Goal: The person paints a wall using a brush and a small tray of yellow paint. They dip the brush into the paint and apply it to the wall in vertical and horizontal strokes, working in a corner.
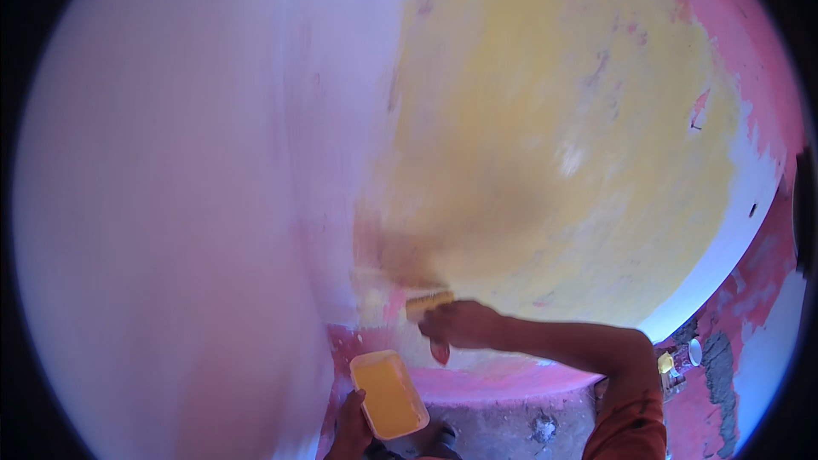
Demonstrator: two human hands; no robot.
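Note:
My right hand (pixel 464 324) is closed round a paintbrush (pixel 429 302), whose wide, yellow-coated head lies against the wall. Below the fist pokes the brush's red handle end. Yellow paint (pixel 528 145) covers a broad patch of the wall (pixel 341 77) in front of me, with pink and whitish areas showing around it. Lower left, my left hand (pixel 353 420) grips the side of a rectangular tub (pixel 389 394) holding yellow-orange paint. The tub is held below the brush, apart from it. Some fingers of the left hand are hidden by the tub.
A pale wall surface fills the left side and meets the painted wall at a corner. Lower right stand a white cup-like container (pixel 694 352) and a small yellow item (pixel 665 363). The grey floor (pixel 503 430) bears a whitish splotch (pixel 543 428). A dark object (pixel 803 213) sits at the right rim.

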